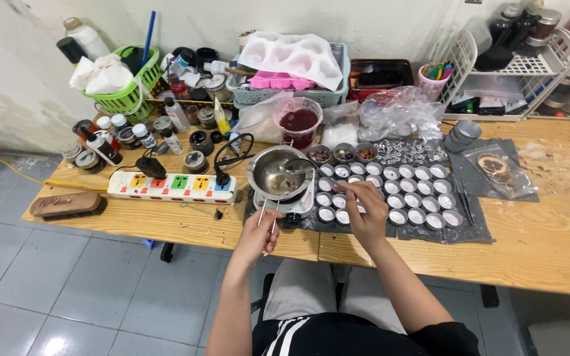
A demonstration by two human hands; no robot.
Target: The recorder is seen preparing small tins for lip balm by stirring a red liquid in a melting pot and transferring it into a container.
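Gripping the metal pot's (278,173) wire handle, the left hand (258,232) steadies it while the right hand (364,211) pinches something over small tins (338,201).

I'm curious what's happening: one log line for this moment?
left hand: holds thin metal handles | right hand: over small white cups | metal pot: on small heater
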